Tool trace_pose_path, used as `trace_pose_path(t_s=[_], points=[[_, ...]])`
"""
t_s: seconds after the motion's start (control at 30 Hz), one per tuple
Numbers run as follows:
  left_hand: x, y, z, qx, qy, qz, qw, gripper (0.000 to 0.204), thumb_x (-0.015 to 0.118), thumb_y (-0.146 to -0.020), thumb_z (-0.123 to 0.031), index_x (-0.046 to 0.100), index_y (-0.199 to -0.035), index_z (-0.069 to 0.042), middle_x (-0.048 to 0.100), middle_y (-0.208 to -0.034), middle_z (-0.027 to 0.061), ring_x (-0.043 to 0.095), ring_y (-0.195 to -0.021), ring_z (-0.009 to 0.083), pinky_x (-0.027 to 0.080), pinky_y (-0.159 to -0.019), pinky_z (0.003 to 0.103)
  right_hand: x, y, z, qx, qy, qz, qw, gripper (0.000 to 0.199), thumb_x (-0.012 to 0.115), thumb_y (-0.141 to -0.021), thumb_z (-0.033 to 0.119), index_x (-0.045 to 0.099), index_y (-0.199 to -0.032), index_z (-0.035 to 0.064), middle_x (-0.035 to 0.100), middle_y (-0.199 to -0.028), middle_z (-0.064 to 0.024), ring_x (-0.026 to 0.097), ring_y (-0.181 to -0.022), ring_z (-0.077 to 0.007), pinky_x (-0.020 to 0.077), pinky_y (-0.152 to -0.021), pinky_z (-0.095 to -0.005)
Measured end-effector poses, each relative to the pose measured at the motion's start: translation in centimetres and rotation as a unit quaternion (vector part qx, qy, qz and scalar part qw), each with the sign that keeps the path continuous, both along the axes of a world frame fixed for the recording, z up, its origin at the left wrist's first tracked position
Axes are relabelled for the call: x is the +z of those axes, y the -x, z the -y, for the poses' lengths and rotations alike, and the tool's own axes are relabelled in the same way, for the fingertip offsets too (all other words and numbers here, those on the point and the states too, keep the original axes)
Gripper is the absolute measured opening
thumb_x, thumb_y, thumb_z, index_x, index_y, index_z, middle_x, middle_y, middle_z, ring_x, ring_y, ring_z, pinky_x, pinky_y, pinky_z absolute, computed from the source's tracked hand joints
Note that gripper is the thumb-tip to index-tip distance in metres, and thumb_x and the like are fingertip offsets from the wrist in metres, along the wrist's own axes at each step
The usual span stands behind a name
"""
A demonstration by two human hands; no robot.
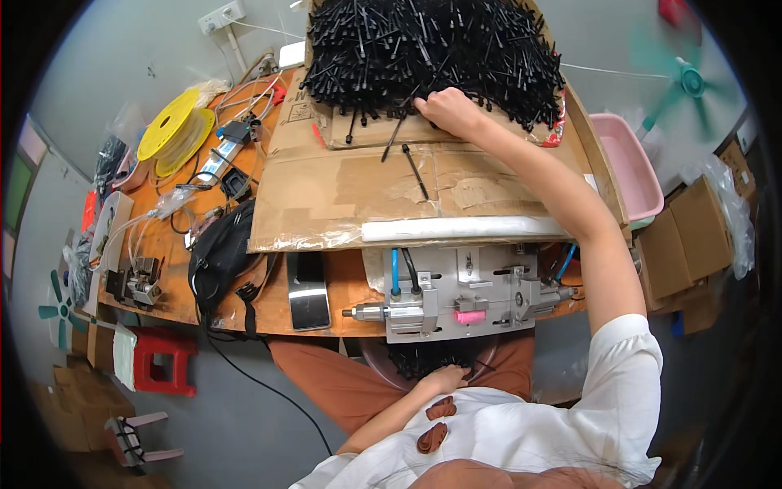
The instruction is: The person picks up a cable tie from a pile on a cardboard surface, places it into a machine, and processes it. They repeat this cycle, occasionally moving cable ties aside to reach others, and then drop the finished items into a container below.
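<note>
My right hand point(446, 110) reaches far forward to the front edge of a big heap of thin black plastic rods with small thick heads point(432, 53). Its fingers are curled closed among the rods; what they grip, if anything, is hidden. Just left of them, a loose rod point(393, 138) slants off the heap, and another rod point(411, 171) lies on the cardboard point(326, 196). Down at my lap, my left hand point(446, 378) rests at the near side of a clear basin point(376, 364) with more black parts inside. Its fingers look closed, their contents too small to make out.
A metal clamping fixture point(415, 314) with a pink piece point(470, 316) sits at the table's near edge, below the cardboard. Left of it lie a phone point(308, 289) and a black bag point(220, 257). Further left stands a yellow spool point(175, 130); a pink tub point(627, 163) is at right.
</note>
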State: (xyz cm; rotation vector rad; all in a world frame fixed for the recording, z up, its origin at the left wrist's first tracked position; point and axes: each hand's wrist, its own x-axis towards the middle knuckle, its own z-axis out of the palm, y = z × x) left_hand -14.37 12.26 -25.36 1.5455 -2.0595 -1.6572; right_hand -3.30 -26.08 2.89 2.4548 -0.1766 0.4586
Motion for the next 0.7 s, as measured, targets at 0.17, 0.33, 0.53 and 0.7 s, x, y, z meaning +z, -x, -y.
trace_pose_path(t_s=[0.17, 0.33, 0.53, 0.7], points=[[8.8, -3.8, -0.3, -0.002, 0.126, -0.185, 0.975, 0.043, 0.052, -0.095, -0.020, 0.047, -0.135, -0.003, 0.059, -0.109, 0.0201, 0.056, -0.105, 0.0370, 0.045, -0.091, 0.039, -0.4, 4.8, -3.3, 0.033, -0.059, 0.002, 0.998, 0.009, 0.053, -0.083, 0.008, 0.059, -0.087, 0.0027, 0.063, -0.064, -0.0111, 0.067, -0.062, -0.0268, 0.0525, -0.053, -0.0364], [27.9, -11.4, 0.3, 0.131, 0.285, -0.320, 0.894, 0.029, 0.055, -0.093, -0.013, 0.062, -0.118, -0.001, 0.060, -0.100, 0.0155, 0.060, -0.084, 0.0248, 0.049, -0.075, 0.032, 0.3, 8.8, -6.1, -0.020, -0.127, -0.078, 0.989, 0.034, 0.056, -0.084, 0.010, 0.064, -0.116, 0.0159, 0.064, -0.070, -0.0110, 0.066, -0.064, -0.0256, 0.0513, -0.056, -0.0367], [39.5, -11.3, -1.4, 0.207, 0.301, -0.604, 0.708, 0.045, 0.042, -0.098, -0.038, 0.065, -0.081, -0.004, 0.060, -0.091, 0.0067, 0.057, -0.071, 0.0156, 0.049, -0.063, 0.028, 6.4, 9.1, -8.0, 0.019, -0.389, -0.108, 0.915, 0.023, 0.066, -0.083, 0.017, 0.070, -0.106, 0.0147, 0.069, -0.076, -0.0102, 0.064, -0.067, -0.0248, 0.0500, -0.064, -0.0354], [38.0, -12.6, -2.7, 0.125, 0.309, -0.631, 0.701, 0.010, 0.065, -0.087, -0.034, 0.065, -0.094, -0.027, 0.047, -0.087, -0.0042, 0.039, -0.075, 0.0142, 0.026, -0.069, 0.026, 8.2, 9.8, -11.4, 0.182, -0.336, 0.074, 0.921, 0.035, 0.060, -0.085, 0.008, 0.064, -0.119, 0.0149, 0.067, -0.075, -0.0058, 0.058, -0.055, -0.0218, 0.0459, -0.052, -0.0314]])
